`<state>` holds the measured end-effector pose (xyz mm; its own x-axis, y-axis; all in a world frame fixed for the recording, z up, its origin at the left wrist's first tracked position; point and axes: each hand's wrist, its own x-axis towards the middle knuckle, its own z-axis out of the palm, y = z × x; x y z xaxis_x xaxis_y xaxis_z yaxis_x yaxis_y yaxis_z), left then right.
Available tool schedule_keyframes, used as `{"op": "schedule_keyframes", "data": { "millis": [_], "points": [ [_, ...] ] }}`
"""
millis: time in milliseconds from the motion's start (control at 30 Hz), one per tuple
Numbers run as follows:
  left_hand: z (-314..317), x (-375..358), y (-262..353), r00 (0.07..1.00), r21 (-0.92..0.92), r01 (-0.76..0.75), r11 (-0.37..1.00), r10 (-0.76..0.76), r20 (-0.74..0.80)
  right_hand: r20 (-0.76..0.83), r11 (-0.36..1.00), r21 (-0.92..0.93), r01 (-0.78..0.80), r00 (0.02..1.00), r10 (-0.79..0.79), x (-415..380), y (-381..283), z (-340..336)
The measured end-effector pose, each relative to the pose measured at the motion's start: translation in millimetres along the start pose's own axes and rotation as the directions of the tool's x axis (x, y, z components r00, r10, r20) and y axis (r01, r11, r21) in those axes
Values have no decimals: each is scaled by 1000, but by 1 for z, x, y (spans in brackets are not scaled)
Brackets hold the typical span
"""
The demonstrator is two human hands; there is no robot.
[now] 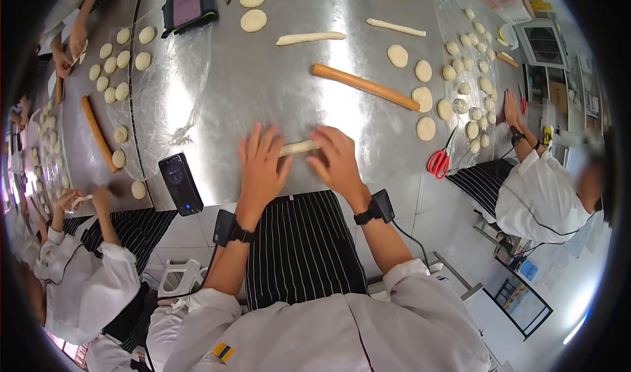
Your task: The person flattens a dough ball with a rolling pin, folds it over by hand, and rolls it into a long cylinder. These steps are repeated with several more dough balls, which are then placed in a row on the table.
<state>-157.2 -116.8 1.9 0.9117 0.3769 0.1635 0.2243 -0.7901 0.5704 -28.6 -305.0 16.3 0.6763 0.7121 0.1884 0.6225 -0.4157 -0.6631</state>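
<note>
A short rope of dough lies on the steel table near its front edge. My left hand rests on the rope's left end, fingers spread and stretched forward. Over the right end lies my right hand, its fingers likewise extended; both palms cover the ends of the rope, so its full length is hidden. Beyond my hands is a wooden rolling pin, its right end touching a flat dough disc. Farther back are two more dough ropes, one pale and one thinner.
Red-handled scissors lie at the front right edge, beside dough balls under plastic film. A phone sits at the front left; another device stands farther back. Co-workers handle dough on the left, and another person stands at right.
</note>
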Motion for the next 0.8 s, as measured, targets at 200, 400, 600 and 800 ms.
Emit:
{"op": "schedule_keyframes", "data": {
  "millis": [200,400,600,800],
  "points": [
    [2,24,-22,996,-81,-34,996,40,80,185,994,26,106,977,-109,38,26,15],
    [-2,0,-18,986,-164,-68,984,92,142,198,992,108,61,977,-81,18,16,13],
    [4,3,-13,996,-114,2,993,8,92,92,999,12,36,995,-37,10,13,23],
    [15,-10,-12,998,-138,31,990,-37,-42,5,999,49,-7,1000,7,3,14,24]
  ]
}}
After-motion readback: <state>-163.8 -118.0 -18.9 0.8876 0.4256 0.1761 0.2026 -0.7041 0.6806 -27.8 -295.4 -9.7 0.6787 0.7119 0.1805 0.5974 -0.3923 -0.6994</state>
